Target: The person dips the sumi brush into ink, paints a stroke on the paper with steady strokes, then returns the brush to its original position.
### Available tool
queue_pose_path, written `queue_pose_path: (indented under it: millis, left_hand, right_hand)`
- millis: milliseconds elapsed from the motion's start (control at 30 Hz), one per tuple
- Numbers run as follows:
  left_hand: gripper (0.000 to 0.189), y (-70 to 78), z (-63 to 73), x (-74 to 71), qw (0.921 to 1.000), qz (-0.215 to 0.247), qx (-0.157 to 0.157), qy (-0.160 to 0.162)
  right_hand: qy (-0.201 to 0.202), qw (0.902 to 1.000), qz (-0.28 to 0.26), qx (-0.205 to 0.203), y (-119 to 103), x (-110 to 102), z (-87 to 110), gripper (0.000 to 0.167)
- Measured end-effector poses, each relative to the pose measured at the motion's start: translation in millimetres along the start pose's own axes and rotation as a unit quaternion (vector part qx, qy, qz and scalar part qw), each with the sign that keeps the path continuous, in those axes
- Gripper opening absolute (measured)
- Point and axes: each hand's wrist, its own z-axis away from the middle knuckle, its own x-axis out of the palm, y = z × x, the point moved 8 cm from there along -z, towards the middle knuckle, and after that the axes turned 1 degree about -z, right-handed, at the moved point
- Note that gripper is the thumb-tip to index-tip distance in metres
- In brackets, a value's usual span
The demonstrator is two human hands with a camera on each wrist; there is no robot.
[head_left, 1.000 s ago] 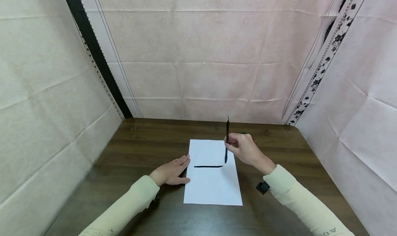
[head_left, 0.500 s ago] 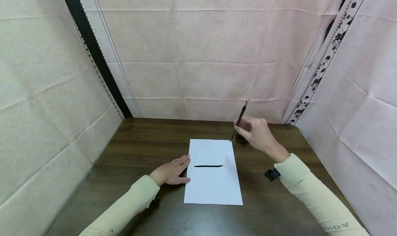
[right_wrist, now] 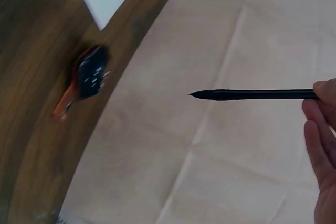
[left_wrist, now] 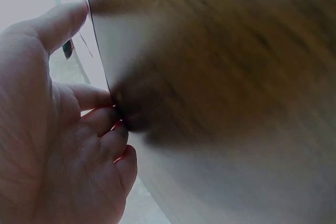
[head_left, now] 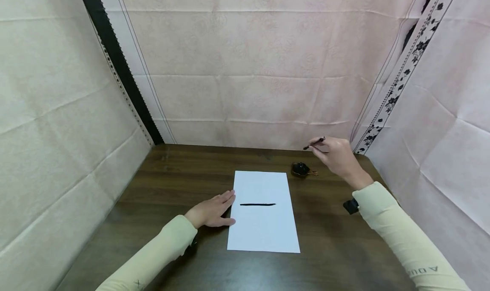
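Note:
My right hand (head_left: 337, 155) pinches a black ink brush (right_wrist: 252, 94) between thumb and fingers, in the air beyond the paper's far right corner. In the right wrist view the brush's dark pointed tip is free and touches nothing. My left hand (head_left: 212, 211) lies with its fingers extended over the left edge of a white sheet of paper (head_left: 264, 231). One black horizontal stroke (head_left: 257, 204) crosses the sheet near its middle. Past the sheet's upper right corner, below the right hand, sits a small dark, glossy ink dish (head_left: 300, 169) with a brownish stem-like handle.
The sheet and dish lie on a dark brown wooden table (head_left: 183, 172). Pale cloth (head_left: 245, 99) hangs behind the table's far edge, and more cloth walls stand at the left and right. Dark wrist cameras (head_left: 351, 206) sit at the cuffs.
My right hand has lifted the brush off the paper area and moved right and away, tilting the brush toward horizontal. The ink dish has come into view. My left hand stays put.

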Motion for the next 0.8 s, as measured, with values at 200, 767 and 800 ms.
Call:
queue_pose_path:
  millis: [200,767,800]
  left_hand:
    - [0.090,0.0,-0.3,-0.7,1.0000,-0.001,-0.003,-0.001]
    - [0.090,0.0,-0.8,-0.1,1.0000,0.005,-0.007,-0.002]
    - [0.090,0.0,-0.8,0.0,1.0000,0.005,-0.008,-0.003]
  right_hand:
    - [-0.002,0.9987,0.028,-0.043,14,5,18.0,0.030]
    - [-0.061,0.9800,0.103,-0.159,36,48,88.4,0.043]
    - [-0.062,0.9800,0.102,-0.160,37,50,91.3,0.043]
